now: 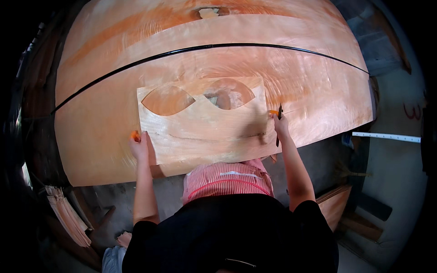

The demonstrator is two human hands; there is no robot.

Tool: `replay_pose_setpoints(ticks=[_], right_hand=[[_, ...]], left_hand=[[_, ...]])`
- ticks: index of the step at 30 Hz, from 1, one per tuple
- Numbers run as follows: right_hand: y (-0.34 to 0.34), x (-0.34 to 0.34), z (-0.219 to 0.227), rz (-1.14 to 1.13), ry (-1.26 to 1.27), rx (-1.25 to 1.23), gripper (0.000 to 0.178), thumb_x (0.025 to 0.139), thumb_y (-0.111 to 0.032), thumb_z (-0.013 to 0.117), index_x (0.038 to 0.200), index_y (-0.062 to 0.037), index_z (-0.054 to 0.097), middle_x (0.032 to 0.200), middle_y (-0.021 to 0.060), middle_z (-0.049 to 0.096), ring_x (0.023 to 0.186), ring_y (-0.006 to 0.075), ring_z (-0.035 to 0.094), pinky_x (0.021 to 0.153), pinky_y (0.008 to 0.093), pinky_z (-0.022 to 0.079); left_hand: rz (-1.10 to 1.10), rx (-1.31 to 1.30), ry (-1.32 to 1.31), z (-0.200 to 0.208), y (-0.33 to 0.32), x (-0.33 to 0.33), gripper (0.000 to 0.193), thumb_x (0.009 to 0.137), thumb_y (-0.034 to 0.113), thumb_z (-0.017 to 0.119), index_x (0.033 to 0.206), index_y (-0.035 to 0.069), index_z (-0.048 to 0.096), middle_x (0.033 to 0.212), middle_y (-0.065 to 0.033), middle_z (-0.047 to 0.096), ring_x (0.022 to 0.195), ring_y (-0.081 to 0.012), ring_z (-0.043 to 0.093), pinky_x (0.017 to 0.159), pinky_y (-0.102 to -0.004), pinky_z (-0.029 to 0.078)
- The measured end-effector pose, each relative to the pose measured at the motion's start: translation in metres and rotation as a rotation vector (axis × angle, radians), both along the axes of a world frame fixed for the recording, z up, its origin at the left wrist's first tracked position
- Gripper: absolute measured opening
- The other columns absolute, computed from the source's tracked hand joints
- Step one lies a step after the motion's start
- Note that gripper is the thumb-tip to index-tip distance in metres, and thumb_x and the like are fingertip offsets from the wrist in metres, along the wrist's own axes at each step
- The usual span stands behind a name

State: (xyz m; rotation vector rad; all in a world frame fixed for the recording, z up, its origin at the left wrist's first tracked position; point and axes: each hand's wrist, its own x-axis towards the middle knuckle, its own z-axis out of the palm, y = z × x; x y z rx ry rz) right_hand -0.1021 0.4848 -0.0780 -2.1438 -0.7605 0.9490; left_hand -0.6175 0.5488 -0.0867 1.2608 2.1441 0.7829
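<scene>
Left hand (139, 146) presses flat on the veneer patch (205, 129), an orange object by its fingers. Right hand (281, 126) grips a dark knife (278, 125) at the patch's right edge. Step in hand, by appearance: positioning and trimming; a steady hold-down is required. Patch lies on the large sheet (318, 95): pale, thin, grained, with 2 leaf-shaped cutouts.

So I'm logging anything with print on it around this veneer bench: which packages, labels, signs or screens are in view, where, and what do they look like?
No packages, labels or screens show.
Red marks: on the pale wall at the far right, a few handwritten strokes cut off by the picture's edge.
White strip: below the marks, long, narrow and flat, like a ruler; any print is too small to tell.
</scene>
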Motion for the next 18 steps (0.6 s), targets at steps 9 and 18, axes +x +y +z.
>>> replay_pose_setpoints(ticks=[9, 18], right_hand=[[0.046, -0.021, 0.027, 0.224, 0.191, -0.226, 0.022, 0.074, -0.023, 0.065, 0.078, -0.0024, 0.056, 0.063, -0.0004, 0.051, 0.06, 0.0084, 0.048, 0.055, 0.0217, 0.037], [0.045, -0.068, 0.089, 0.768, 0.116, 0.586, 0.012, 0.073, -0.001, 0.063, 0.076, -0.0039, 0.051, 0.067, -0.0029, 0.044, 0.061, 0.0057, 0.039, 0.053, 0.0197, 0.033]], left_hand=[[-0.778, 0.096, 0.483, 0.03, -0.032, 0.115, 0.064, 0.075, 0.032, 0.057, 0.125, 0.001, 0.033, 0.134, -0.0141, 0.026, 0.123, -0.0301, 0.024, 0.099, -0.0493, 0.015], [-0.613, 0.019, 0.543, 0.007, -0.047, 0.098, 0.07, 0.073, 0.037, 0.055, 0.127, 0.0, 0.03, 0.136, -0.0147, 0.022, 0.126, -0.0295, 0.019, 0.1, -0.0521, 0.008]])
